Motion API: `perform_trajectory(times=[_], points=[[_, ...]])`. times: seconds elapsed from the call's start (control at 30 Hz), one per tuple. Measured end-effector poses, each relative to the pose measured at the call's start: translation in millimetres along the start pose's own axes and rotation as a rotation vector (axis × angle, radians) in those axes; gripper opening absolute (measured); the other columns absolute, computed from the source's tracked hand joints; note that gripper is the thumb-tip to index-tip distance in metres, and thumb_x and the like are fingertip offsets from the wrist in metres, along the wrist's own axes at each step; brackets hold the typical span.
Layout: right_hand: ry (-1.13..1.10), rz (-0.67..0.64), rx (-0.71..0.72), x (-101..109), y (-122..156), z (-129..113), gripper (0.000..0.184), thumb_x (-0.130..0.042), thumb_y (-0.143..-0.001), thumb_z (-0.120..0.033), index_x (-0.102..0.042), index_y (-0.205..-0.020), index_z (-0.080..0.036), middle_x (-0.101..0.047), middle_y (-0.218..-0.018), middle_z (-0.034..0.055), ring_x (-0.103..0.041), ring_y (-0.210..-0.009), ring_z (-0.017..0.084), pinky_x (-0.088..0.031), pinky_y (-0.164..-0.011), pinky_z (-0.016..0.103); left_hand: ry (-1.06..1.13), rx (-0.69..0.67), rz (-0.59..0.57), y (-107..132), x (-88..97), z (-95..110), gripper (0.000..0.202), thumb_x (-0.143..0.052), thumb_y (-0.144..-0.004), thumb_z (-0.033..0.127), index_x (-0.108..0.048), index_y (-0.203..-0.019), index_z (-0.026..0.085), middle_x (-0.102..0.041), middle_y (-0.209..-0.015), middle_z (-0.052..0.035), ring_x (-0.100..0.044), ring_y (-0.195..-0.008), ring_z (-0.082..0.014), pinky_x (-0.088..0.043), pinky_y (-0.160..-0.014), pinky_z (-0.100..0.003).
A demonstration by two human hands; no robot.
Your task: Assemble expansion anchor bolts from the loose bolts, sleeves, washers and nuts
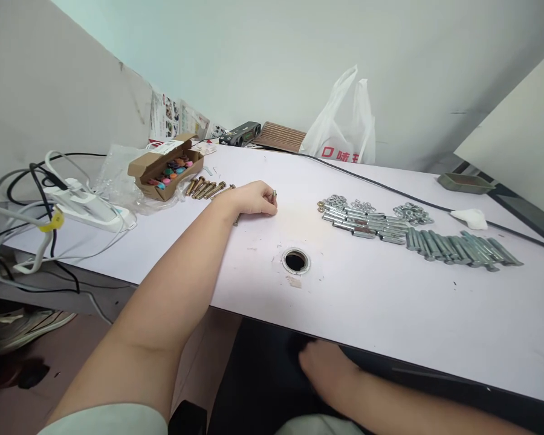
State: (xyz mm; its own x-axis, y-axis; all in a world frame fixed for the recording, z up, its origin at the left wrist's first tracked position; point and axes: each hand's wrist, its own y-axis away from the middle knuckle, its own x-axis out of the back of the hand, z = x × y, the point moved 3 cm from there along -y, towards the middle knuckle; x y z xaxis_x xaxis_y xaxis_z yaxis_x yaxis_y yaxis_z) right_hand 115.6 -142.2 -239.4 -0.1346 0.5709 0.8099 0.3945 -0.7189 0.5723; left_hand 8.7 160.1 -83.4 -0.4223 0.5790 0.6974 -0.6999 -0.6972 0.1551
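My left hand (256, 198) rests on the white table with thumb and fingers pinched together. A small shiny metal piece (274, 194) shows at the fingertips; its kind is too small to make out. Beside and behind that wrist lie several brass-coloured bolts (205, 189), partly covered by the arm. My right hand (321, 364) is low, below the table edge near my lap, and its fingers are hidden in shadow. Right of the middle are silver metal sleeves (367, 222), grey bolts (457, 248), nuts (335, 201) and washers (411, 212) in groups.
A round cable hole (296, 261) opens in the table (263, 290). At left are a cardboard box (165, 172) with colourful pieces, plastic wrap and a power strip (93, 208) with tangled cables. A black cable (367, 179) crosses behind the parts, before a white bag (342, 130).
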Motion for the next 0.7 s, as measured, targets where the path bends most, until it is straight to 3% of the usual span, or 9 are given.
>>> perform_trajectory(times=[0.07, 0.17, 0.23, 0.3, 0.37, 0.43, 0.5, 0.57, 0.7], points=[[-0.096, 0.019, 0.141, 50.2, 43.7, -14.6, 0.016, -0.059, -0.082, -0.017, -0.074, -0.087, -0.016, -0.074, -0.082, 0.0120, -0.071, -0.069, 0.031, -0.053, -0.057, 0.038, 0.001, -0.015, 0.006, -2.9, -1.6, -1.3, 0.020, -0.073, -0.063, 0.029, -0.070, -0.077, 0.016, -0.064, -0.068, -0.0002, -0.053, -0.062, -0.0119, -0.039, -0.054, -0.024], [-0.491, 0.180, 0.221, 145.5, 95.8, -8.0, 0.029, -0.052, -0.093, -0.034, -0.066, -0.069, -0.023, -0.065, -0.057, 0.0008, -0.056, -0.045, 0.013, -0.037, -0.042, 0.026, -0.019, -0.037, 0.021, -6.8, -4.5, -2.1, 0.025, -0.075, -0.064, 0.034, -0.071, -0.082, 0.016, -0.064, -0.069, -0.0003, -0.054, -0.063, -0.0121, -0.038, -0.055, -0.024], [-0.693, 0.426, 0.175, 204.6, 97.4, 19.2, 0.035, -0.054, -0.093, -0.041, -0.062, -0.065, -0.021, -0.057, -0.050, -0.0009, -0.044, -0.039, 0.009, -0.030, -0.039, 0.024, -0.024, -0.055, 0.036, -7.0, -6.2, -0.4, 0.026, -0.075, -0.065, 0.035, -0.069, -0.082, 0.016, -0.063, -0.068, -0.0001, -0.053, -0.062, -0.0121, -0.037, -0.055, -0.024], [-0.837, 0.585, 0.179, 243.1, 66.8, 52.2, 0.036, -0.063, -0.089, -0.046, -0.063, -0.065, -0.019, -0.055, -0.050, -0.0002, -0.041, -0.039, 0.008, -0.028, -0.039, 0.024, -0.023, -0.075, 0.047, -5.0, -7.6, 3.1, 0.024, -0.074, -0.066, 0.034, -0.068, -0.080, 0.015, -0.061, -0.067, 0.0001, -0.051, -0.061, -0.0116, -0.037, -0.055, -0.024], [-1.024, 0.704, 0.126, 261.0, 16.5, 85.9, 0.039, -0.067, -0.086, -0.047, -0.062, -0.063, -0.016, -0.053, -0.049, 0.0000, -0.039, -0.039, 0.007, -0.029, -0.039, 0.024, -0.016, -0.085, 0.053, -2.0, -8.6, 6.7, 0.022, -0.073, -0.067, 0.033, -0.066, -0.078, 0.015, -0.060, -0.066, 0.0005, -0.049, -0.059, -0.0110, -0.036, -0.055, -0.024], [-1.214, 0.763, 0.043, 264.0, -34.3, 111.7, 0.040, -0.064, -0.090, -0.044, -0.060, -0.062, -0.015, -0.049, -0.047, -0.0007, -0.037, -0.038, 0.006, -0.028, -0.039, 0.023, -0.011, -0.092, 0.050, 0.1, -9.4, 9.3, 0.020, -0.071, -0.069, 0.031, -0.066, -0.079, 0.015, -0.058, -0.065, 0.0009, -0.048, -0.059, -0.0104, -0.036, -0.055, -0.024], [-1.251, 0.766, 0.034, 261.9, -70.2, 124.3, 0.045, -0.061, -0.092, -0.043, -0.056, -0.057, -0.015, -0.047, -0.045, -0.0004, -0.037, -0.038, 0.006, -0.028, -0.037, 0.022, -0.008, -0.104, 0.045, 0.1, -10.2, 10.4, 0.018, -0.070, -0.069, 0.030, -0.067, -0.080, 0.015, -0.057, -0.065, 0.0009, -0.047, -0.058, -0.0101, -0.036, -0.055, -0.024], [-1.253, 0.743, 0.071, 258.7, -87.6, 128.3, 0.046, -0.061, -0.092, -0.040, -0.054, -0.055, -0.015, -0.047, -0.045, 0.0001, -0.038, -0.037, 0.006, -0.029, -0.036, 0.021, -0.005, -0.125, 0.035, -2.2, -11.1, 10.7, 0.018, -0.070, -0.069, 0.027, -0.068, -0.082, 0.014, -0.057, -0.065, 0.0007, -0.047, -0.058, -0.0100, -0.036, -0.056, -0.024], [-1.407, 0.669, 0.184, 256.1, -93.6, 128.0, 0.043, -0.057, -0.094, -0.032, -0.055, -0.056, -0.013, -0.051, -0.048, 0.0015, -0.045, -0.039, 0.007, -0.035, -0.038, 0.020, 0.015, -0.180, -0.010, -9.1, -13.6, 11.6, 0.021, -0.068, -0.069, 0.021, -0.071, -0.089, 0.014, -0.064, -0.071, -0.0011, -0.052, -0.062, -0.0113, -0.039, -0.061, -0.023]])
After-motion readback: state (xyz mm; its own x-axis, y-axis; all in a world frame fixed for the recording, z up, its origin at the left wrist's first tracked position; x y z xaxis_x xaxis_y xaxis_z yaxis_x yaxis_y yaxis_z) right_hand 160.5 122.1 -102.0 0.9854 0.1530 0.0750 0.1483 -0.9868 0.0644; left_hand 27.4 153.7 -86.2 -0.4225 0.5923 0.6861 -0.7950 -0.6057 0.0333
